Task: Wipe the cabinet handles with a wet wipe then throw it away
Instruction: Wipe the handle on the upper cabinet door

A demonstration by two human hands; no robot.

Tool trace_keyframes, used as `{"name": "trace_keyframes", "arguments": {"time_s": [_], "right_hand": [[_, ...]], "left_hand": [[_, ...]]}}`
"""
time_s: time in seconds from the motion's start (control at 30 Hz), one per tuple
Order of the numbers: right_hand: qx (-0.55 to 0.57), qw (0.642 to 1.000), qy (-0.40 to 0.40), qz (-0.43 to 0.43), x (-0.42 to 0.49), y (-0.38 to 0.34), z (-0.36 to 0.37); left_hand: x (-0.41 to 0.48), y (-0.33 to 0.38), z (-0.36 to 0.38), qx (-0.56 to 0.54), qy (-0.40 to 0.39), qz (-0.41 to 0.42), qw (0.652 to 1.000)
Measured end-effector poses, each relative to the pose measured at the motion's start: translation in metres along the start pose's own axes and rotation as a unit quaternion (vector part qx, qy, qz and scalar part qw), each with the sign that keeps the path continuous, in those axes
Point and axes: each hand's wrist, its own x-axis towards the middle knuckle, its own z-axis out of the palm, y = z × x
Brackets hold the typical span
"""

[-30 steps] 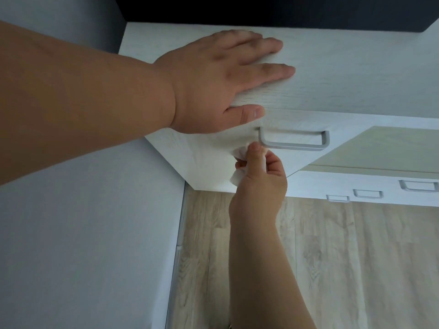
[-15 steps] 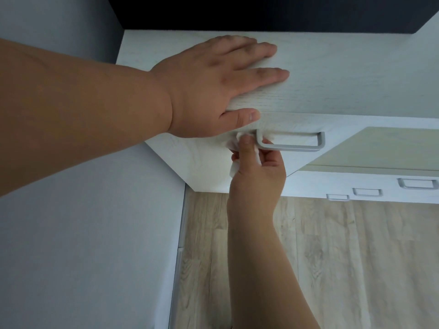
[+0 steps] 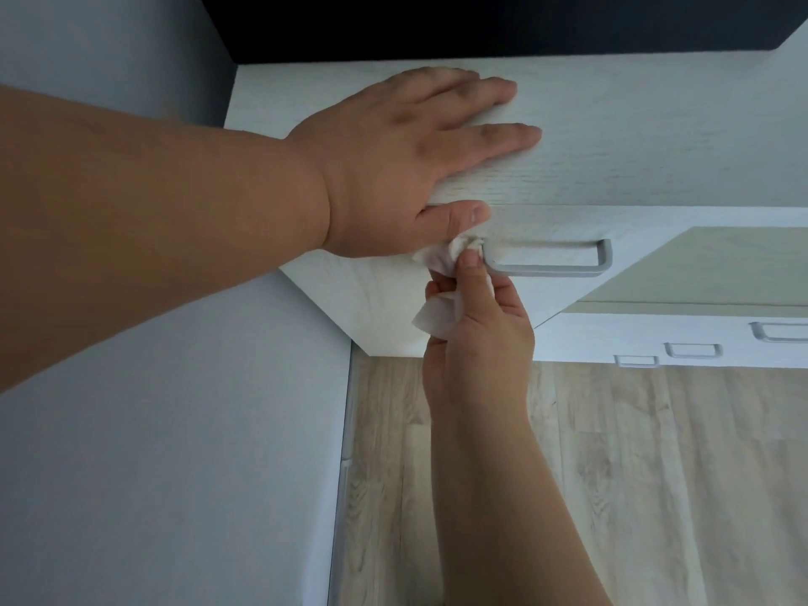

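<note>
A white cabinet [image 3: 656, 137] stands against the wall, seen from above. My left hand [image 3: 393, 168] lies flat on its top, fingers straight, thumb over the front edge. A grey metal handle [image 3: 551, 268] sits on the top drawer front. My right hand [image 3: 476, 325] reaches up from below and pinches a crumpled white wet wipe [image 3: 441, 277] against the handle's left end. Part of the wipe hangs down beside my palm.
Three more grey handles [image 3: 693, 351] show on lower drawer fronts at the right. A pale beige panel [image 3: 721, 264] lies right of the top handle. A grey wall [image 3: 153, 474] is close on the left. Light wood floor [image 3: 656, 496] lies below.
My right hand has risen with the wipe from below the handle up onto its left end. My left hand has stayed flat on the cabinet top.
</note>
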Motion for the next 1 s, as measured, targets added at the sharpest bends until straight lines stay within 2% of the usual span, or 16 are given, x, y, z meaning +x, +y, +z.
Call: {"name": "trace_keyframes", "arguments": {"time_s": [0.13, 0.37, 0.5, 0.6, 0.67, 0.7, 0.8, 0.83, 0.93, 1.0], "right_hand": [[0.062, 0.997, -0.018, 0.040, -0.002, 0.000, 0.009], [0.082, 0.995, -0.003, 0.053, 0.000, -0.006, -0.006], [-0.041, 0.999, 0.016, 0.012, -0.019, -0.009, -0.019], [-0.187, 0.977, 0.054, -0.091, -0.039, -0.028, -0.025], [-0.279, 0.934, 0.082, -0.208, -0.040, -0.042, -0.028], [-0.340, 0.896, 0.084, -0.271, -0.033, -0.048, -0.030], [-0.525, 0.732, 0.082, -0.426, -0.003, -0.049, -0.042], [-0.557, 0.692, 0.083, -0.452, 0.004, -0.047, -0.044], [-0.609, 0.622, 0.095, -0.483, 0.012, -0.041, -0.040], [-0.623, 0.601, 0.090, -0.493, 0.013, -0.037, -0.033]], "left_hand": [[0.000, -0.001, -0.001, 0.004, 0.003, -0.001, 1.000], [0.000, 0.000, -0.001, 0.005, -0.002, -0.003, 1.000], [0.000, -0.002, -0.001, 0.011, 0.000, -0.004, 1.000], [0.000, -0.001, -0.001, 0.010, -0.003, -0.004, 1.000], [0.000, 0.000, -0.001, 0.009, -0.004, -0.004, 1.000], [-0.001, 0.000, -0.001, 0.009, -0.005, -0.004, 1.000], [-0.002, -0.001, 0.000, 0.006, -0.005, -0.005, 1.000], [-0.002, -0.002, 0.001, 0.006, -0.005, -0.006, 1.000], [-0.001, -0.002, 0.001, 0.006, -0.006, -0.006, 1.000], [-0.001, -0.001, 0.000, 0.007, -0.006, -0.007, 1.000]]}}
